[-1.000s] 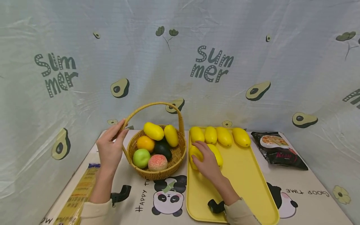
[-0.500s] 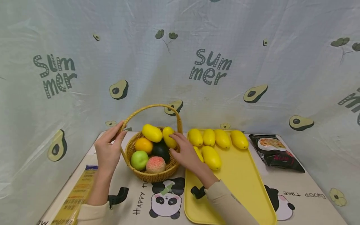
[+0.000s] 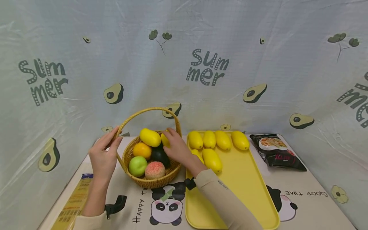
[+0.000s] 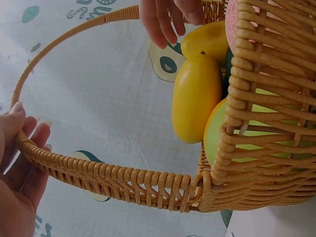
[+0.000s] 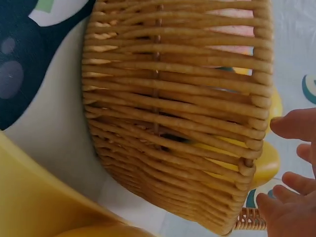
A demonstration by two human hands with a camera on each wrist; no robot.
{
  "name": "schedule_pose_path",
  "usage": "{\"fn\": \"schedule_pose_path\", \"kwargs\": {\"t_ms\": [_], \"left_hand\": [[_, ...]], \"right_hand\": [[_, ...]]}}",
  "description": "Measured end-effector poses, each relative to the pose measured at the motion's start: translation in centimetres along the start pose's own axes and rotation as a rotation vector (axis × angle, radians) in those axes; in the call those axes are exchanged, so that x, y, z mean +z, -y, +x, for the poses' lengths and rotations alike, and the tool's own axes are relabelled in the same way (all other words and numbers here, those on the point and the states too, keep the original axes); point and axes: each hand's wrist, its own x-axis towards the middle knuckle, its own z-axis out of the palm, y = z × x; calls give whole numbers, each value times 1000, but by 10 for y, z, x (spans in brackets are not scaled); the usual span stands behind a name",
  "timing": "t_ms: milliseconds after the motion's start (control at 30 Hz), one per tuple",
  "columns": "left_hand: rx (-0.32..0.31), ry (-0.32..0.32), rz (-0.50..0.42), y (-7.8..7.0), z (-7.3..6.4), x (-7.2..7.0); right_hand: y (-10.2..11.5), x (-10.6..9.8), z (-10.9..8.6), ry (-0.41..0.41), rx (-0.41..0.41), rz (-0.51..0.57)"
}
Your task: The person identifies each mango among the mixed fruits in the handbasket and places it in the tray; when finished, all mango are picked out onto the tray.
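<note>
My left hand (image 3: 104,156) holds the left side of the handle (image 3: 149,109) of a wicker basket (image 3: 153,183), thumb in front and fingers behind. The basket contains an upright-leaning yellow mango (image 4: 197,98) at the back, an orange (image 3: 142,150), a green apple (image 3: 137,166), a pinkish peach (image 3: 155,170) and a dark avocado-like fruit (image 3: 159,156). Over the basket's right rim reaches my right hand (image 3: 177,147), fingers spread beside a second mango (image 3: 165,139). That mango is partly hidden by the hand in the head view; the right wrist view shows a gap between them.
A yellow tray (image 3: 238,188) right of the basket bears several mangoes (image 3: 212,160) along its far left part. Beyond it lies a black food packet (image 3: 277,151). A long yellow packet (image 3: 74,201) is at the left. A printed curtain (image 3: 207,105) closes off the back.
My right hand has left a mango on the tray and moved left to the right-hand mango in the basket. My left hand stays on the handle. The head view has shifted slightly.
</note>
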Motion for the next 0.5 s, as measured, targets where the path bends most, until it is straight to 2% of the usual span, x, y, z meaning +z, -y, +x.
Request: {"fn": "schedule_pose_path", "kwargs": {"t_ms": [133,267,367,500], "left_hand": [[17,-7,-7,0,2,-1],[21,-5,-2,0,2,-1],[10,-2,5,0,0,0],[9,0,-5,-3,-1,2]], "right_hand": [[-1,2,11,13,3,-15],[-5,4,20,59,43,-20],[-8,7,20,101,80,-24],[-13,12,16,93,78,-19]]}}
